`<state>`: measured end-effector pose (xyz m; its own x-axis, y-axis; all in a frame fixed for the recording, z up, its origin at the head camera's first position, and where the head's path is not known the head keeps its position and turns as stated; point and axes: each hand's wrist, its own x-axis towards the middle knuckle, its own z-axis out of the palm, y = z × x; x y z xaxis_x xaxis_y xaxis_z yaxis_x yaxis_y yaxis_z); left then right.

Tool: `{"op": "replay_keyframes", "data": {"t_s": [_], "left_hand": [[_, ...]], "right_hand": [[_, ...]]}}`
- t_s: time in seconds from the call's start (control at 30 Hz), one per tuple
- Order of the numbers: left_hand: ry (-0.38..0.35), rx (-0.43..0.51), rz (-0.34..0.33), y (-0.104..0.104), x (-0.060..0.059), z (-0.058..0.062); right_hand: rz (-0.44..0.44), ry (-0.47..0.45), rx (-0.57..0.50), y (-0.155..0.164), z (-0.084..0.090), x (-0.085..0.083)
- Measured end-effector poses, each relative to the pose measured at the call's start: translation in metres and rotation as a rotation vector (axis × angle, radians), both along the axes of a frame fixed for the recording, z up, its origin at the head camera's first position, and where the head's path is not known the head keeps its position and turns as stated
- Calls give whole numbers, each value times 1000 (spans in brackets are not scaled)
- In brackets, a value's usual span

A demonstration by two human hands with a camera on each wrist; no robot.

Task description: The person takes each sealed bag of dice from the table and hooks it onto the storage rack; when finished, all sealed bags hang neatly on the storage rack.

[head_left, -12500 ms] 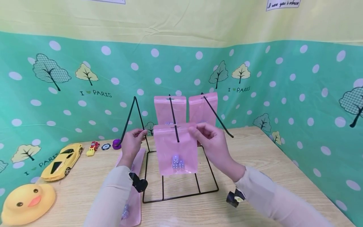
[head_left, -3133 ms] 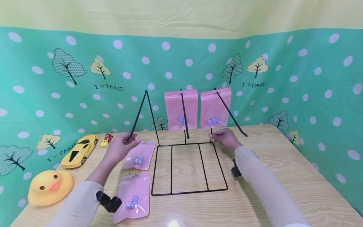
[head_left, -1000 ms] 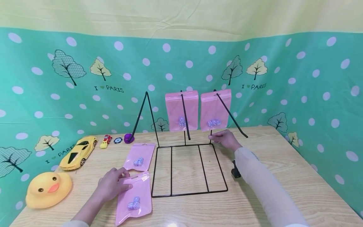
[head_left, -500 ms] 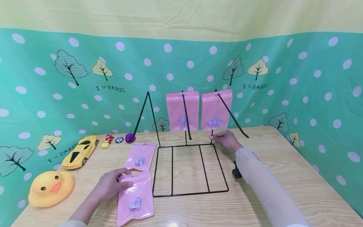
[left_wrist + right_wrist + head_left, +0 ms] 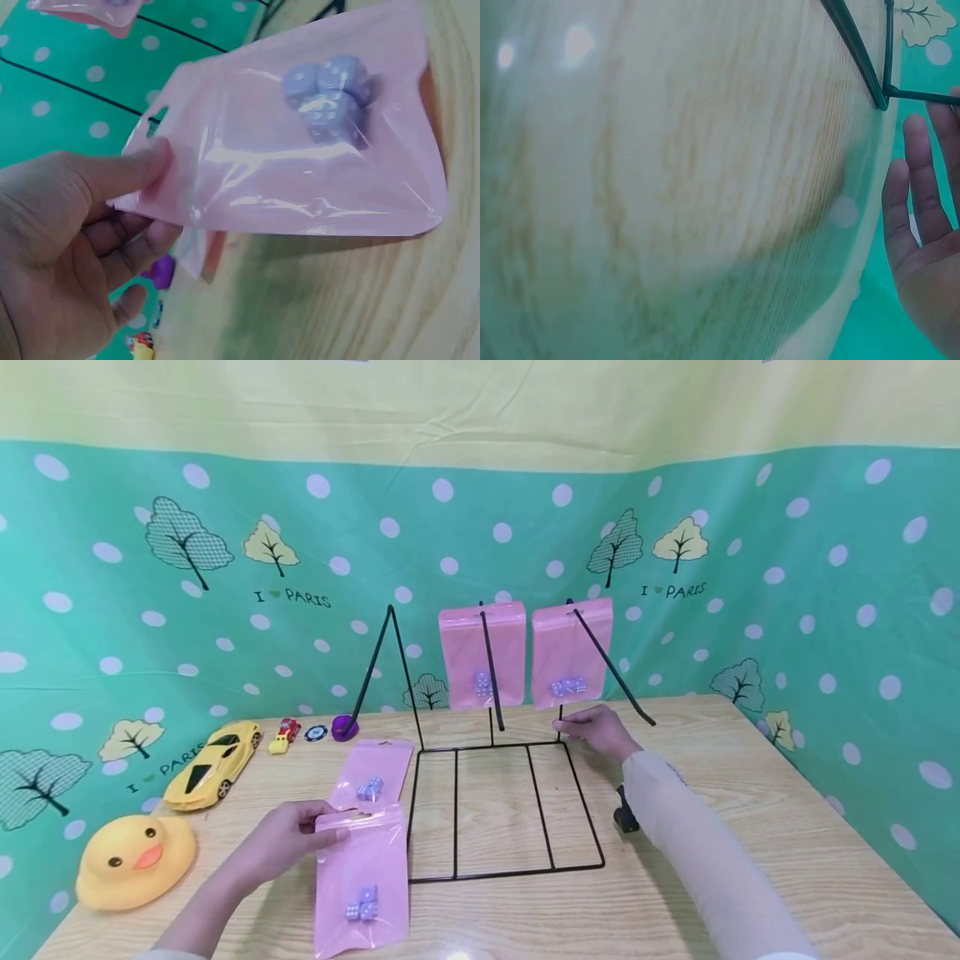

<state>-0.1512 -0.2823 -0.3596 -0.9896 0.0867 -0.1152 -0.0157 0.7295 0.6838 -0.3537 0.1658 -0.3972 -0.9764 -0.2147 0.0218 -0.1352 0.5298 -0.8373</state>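
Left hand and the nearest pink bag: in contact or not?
Touching. The left wrist view shows the left hand pinching the pink bag near its slot, thumb lying on it.

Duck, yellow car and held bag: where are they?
Duck (image 5: 132,863), head view: on its face.
Yellow car (image 5: 213,760), head view: on its roof.
Held bag (image 5: 262,142), left wrist view: on its pink front.

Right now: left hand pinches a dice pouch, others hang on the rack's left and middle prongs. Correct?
Not quite: the head view shows hanging pouches on the middle prong and right prong, the left prong bare. The left hand does pinch a dice pouch.
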Motion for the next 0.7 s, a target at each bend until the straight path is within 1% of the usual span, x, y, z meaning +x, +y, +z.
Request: {"op": "replay_keyframes", "data": {"t_s": [0.17,0.3,0.37,0.43,0.53,0.63,0.7], "left_hand": [[-28,84,-40,-3,4,12],[-24,148,-76,-3,10,23],[-9,177,-87,-2,14,28],[20,204,-93,-2,18,34],[80,220,-70,0,24,43],[146,209,-38,4,31,53],[196,195,-29,6,35,60]], "right_hand": [[-6,2,10,0,1,0],[-11,1,10,0,1,1],[-11,-1,9,0,1,1],[-10,-3,9,0,0,0],[-9,-8,5,0,-1,0],[-9,-11,1,0,-2,-1],[-11,-16,-2,0,-3,-2]]}}
